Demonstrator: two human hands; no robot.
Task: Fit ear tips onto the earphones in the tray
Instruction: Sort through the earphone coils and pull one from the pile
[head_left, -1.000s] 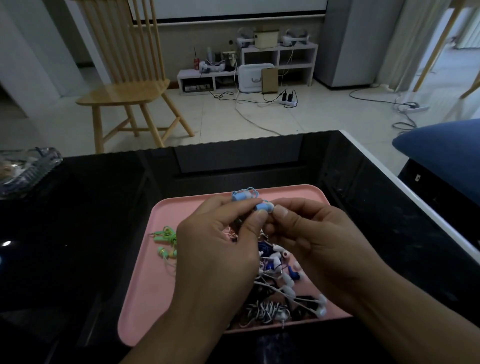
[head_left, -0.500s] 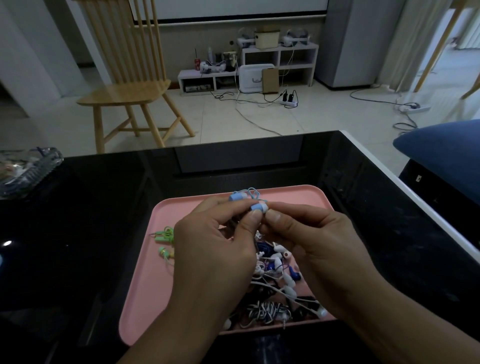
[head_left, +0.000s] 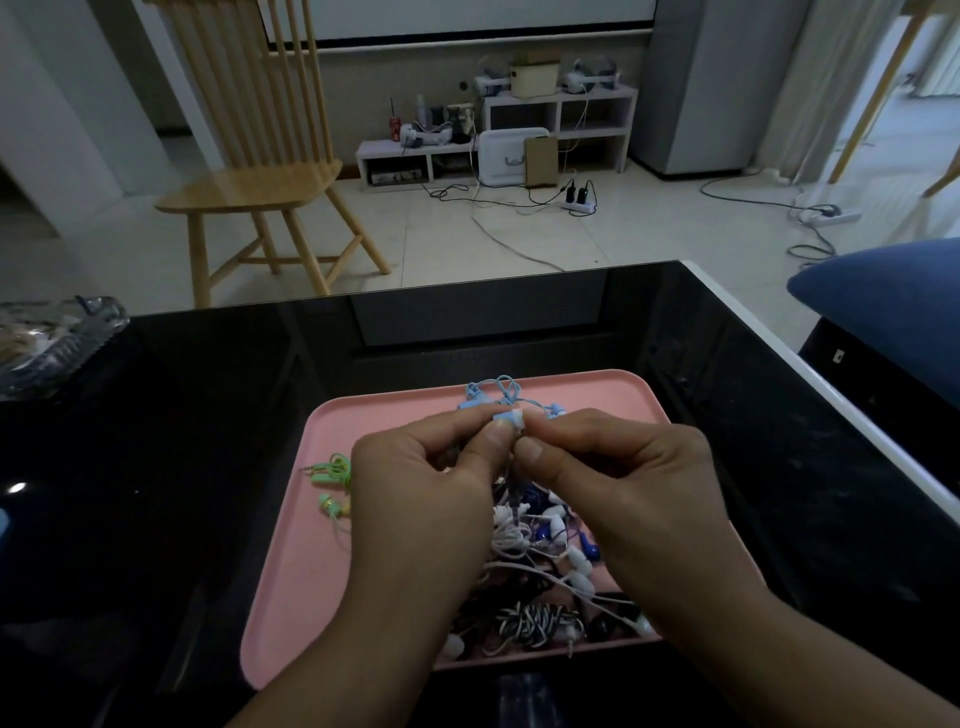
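Mid-fit, far from done: left hand (head_left: 415, 483) pinching light-blue earbud (head_left: 506, 415) btwn thumb & forefinger, right hand (head_left: 623, 478) pinching pale ear tip (head_left: 518, 419) against its nozzle, both held above far part of pink tray (head_left: 291, 597); can't tell if tip seated. Still waiting in tray: tangled pile of earphones (head_left: 545, 545) at near right, green earphones (head_left: 332, 475) at left. Tray smooth matte plastic w/ rounded corners; thin rubbery cords, one striped black-white; glossy black surface (head_left: 156, 467)

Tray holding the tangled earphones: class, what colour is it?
Pink. The shallow plastic tray shows best in the head view, on the glossy black table.
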